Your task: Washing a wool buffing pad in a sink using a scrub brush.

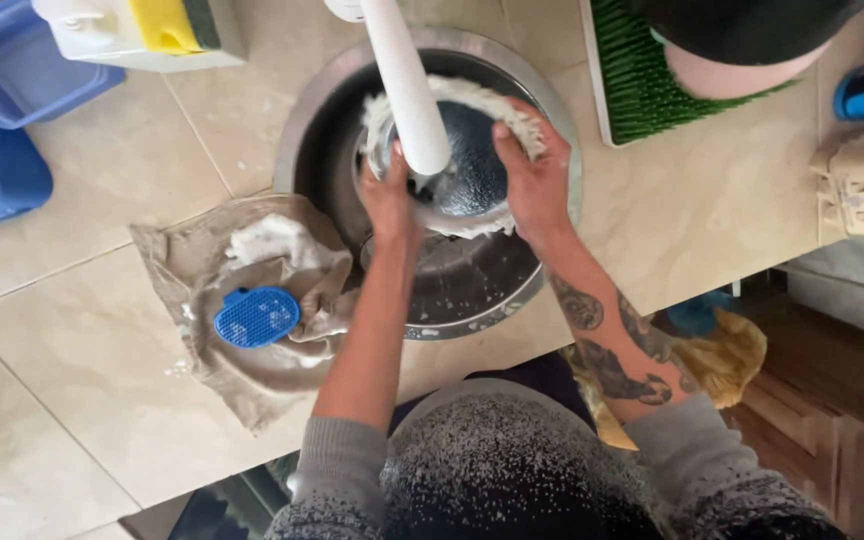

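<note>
Round dark soapy pan [472, 165], upper centre of frame over the steel sink [302, 150] under a white tap [407, 90], left hand [389, 200] gripping its near rim, right hand [532, 180] clasping its foamy edge; suds could probably let it slip.

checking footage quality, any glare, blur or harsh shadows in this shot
Head view: soft, even daylight with no harsh shadows; mild sheen on the steel sink; the white tap, close to the lens, looks slightly soft; both hands on the soapy pan are sharp.
</note>
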